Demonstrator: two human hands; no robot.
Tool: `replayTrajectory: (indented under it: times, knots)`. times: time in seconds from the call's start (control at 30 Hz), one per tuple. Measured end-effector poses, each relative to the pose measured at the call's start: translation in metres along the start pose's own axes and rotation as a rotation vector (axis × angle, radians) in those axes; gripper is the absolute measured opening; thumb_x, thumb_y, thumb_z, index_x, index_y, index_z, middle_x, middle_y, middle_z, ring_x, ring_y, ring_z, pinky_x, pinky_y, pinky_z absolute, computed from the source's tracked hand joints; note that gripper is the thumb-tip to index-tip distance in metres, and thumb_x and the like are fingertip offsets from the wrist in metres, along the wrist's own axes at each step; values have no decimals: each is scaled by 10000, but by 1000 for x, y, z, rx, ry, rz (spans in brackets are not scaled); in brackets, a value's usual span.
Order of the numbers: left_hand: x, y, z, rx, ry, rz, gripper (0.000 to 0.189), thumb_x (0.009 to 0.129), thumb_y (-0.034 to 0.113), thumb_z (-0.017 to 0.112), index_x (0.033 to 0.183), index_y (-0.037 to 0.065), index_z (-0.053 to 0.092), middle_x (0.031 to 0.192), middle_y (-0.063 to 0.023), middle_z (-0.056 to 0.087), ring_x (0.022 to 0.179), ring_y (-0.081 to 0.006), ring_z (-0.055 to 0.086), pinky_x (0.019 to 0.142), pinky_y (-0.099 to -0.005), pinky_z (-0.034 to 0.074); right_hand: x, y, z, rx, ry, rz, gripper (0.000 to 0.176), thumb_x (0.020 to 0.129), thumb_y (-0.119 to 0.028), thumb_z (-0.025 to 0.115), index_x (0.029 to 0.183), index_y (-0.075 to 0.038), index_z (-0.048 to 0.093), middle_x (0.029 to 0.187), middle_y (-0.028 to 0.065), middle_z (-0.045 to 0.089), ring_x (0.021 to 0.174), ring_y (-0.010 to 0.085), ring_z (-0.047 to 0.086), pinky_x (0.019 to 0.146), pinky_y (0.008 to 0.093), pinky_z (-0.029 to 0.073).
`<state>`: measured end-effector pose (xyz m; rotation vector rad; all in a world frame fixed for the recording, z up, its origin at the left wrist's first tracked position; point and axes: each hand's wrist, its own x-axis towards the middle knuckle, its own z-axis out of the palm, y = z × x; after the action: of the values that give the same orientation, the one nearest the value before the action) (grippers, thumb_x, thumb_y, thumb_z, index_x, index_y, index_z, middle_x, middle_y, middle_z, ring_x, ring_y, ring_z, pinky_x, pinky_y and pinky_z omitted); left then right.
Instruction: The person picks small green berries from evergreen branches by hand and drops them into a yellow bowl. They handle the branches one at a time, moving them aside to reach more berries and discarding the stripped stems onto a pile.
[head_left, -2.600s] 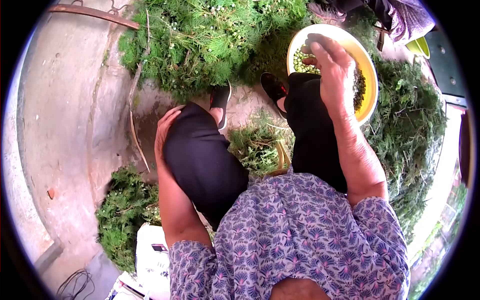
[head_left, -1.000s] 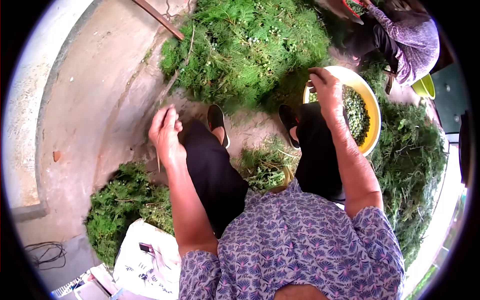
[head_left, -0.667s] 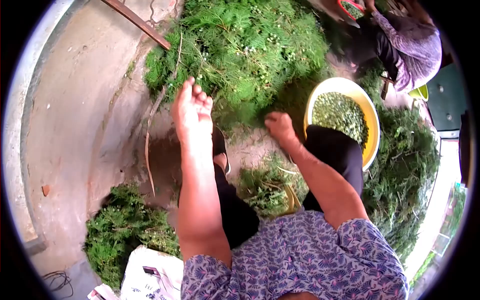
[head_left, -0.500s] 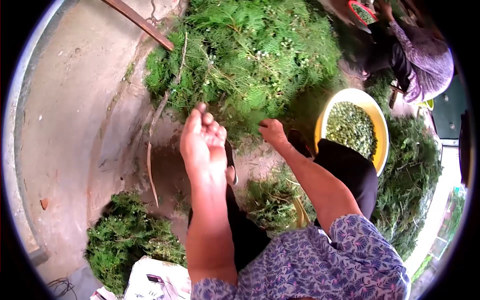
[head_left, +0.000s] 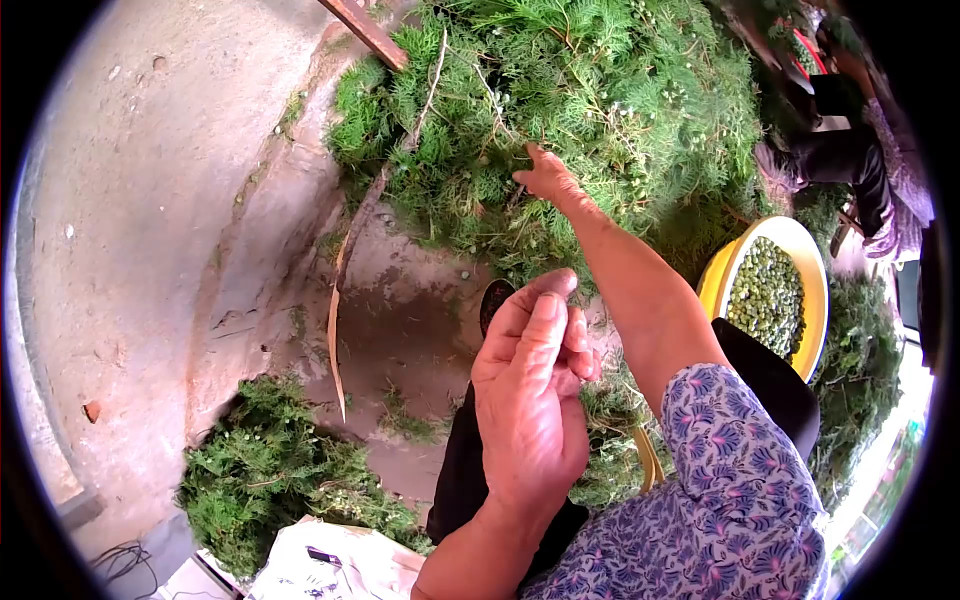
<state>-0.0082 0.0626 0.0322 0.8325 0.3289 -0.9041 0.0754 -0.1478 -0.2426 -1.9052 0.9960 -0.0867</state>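
A big pile of green feathery branches with small pale berries lies on the concrete ahead. My right hand is stretched out into its near edge, fingers closed around a sprig of it. My left hand is raised close to the camera with its back toward me. Its fingers are curled against the thumb and nothing shows in them. A yellow basin filled with picked green berries stands to the right, beside my black-trousered knee.
A smaller heap of green branches lies at lower left by a white printed bag. A rusty bar and a long dry strip lie left of the big pile. Another person sits at upper right among more greenery.
My right hand left the basin and reached forward into the big pile. My left hand rose from my knee, opened palm-up, then curled shut close to the camera. The view shifted forward.
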Motion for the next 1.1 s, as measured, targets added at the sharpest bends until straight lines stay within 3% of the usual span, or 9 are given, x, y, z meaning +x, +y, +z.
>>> replayTrajectory:
  times: [0.03, 0.07, 0.2, 0.37, 0.43, 0.7, 0.97, 1.0, 1.1]
  knots:
    - [0, 1, 0, -4, 1, -1, 201, 882, 143, 506, 1033, 11, 522, 688, 7, 439, 594, -76, 401, 540, -202, 344, -1, 4, 1, -124, -9, -47, 464, 757, -203, 611, 1179, -49, 494, 1126, 178, 539, 718, 289, 613, 676, 352, 493]
    - [0, 2, -1, -26, 15, 23, 199, 882, 147, 505, 1033, 18, 522, 688, 13, 440, 592, -73, 400, 537, -202, 344, -8, -2, 1, 46, 117, -50, 282, 753, -219, 631, 967, -36, 613, 863, 143, 631, 619, 271, 605, 596, 332, 488]
    - [4, 10, -9, -73, 2, 124, 185, 890, 155, 490, 1027, 34, 524, 686, 30, 453, 583, -61, 398, 535, -203, 338, -49, -38, -42, 350, 142, -26, 146, 778, -158, 610, 824, -22, 635, 598, 82, 582, 473, 164, 557, 478, 311, 468]
    - [4, 18, -15, -107, 40, 176, 180, 895, 168, 485, 1023, 51, 530, 685, 37, 458, 572, -66, 387, 552, -206, 354, -96, -69, -106, 534, -90, 27, 198, 802, -120, 573, 924, 33, 605, 584, 29, 533, 415, 88, 468, 383, 245, 383]
    - [7, 20, -24, -106, -1, 176, 173, 896, 178, 486, 1014, 59, 530, 680, 39, 458, 561, -70, 395, 547, -208, 365, -108, -73, -121, 242, -165, -78, 206, 789, -110, 575, 931, 36, 604, 592, 35, 537, 416, 82, 456, 385, 240, 377]
    - [30, 27, -36, -112, 150, 290, 111, 876, 150, 520, 962, 87, 550, 743, 30, 529, 604, -72, 477, 530, -207, 397, -177, -75, -138, 332, -187, -38, 218, 791, -149, 580, 925, 17, 620, 581, 22, 522, 409, 77, 399, 386, 231, 318]
    - [86, -4, -38, 285, 339, 185, 117, 766, 90, 587, 870, 91, 533, 774, 8, 518, 740, -116, 487, 649, -259, 371, -232, -94, -144, -72, -72, -372, 208, 764, -154, 582, 878, 10, 641, 654, 86, 612, 528, 112, 537, 515, 269, 451]
    - [92, -4, -38, 328, 333, 185, 145, 813, 157, 592, 907, 65, 530, 855, -59, 539, 742, -184, 530, 703, -344, 449, -238, -95, -143, -86, -58, -434, 188, 756, -126, 585, 866, 18, 635, 707, 133, 631, 592, 147, 586, 579, 285, 473]
    - [94, -5, -32, 114, 191, 147, 178, 831, 189, 585, 905, 41, 518, 867, -75, 541, 779, -204, 554, 687, -371, 465, -265, -108, -150, -51, -100, -533, 161, 749, -87, 588, 860, 22, 631, 710, 157, 627, 618, 169, 606, 585, 283, 475]
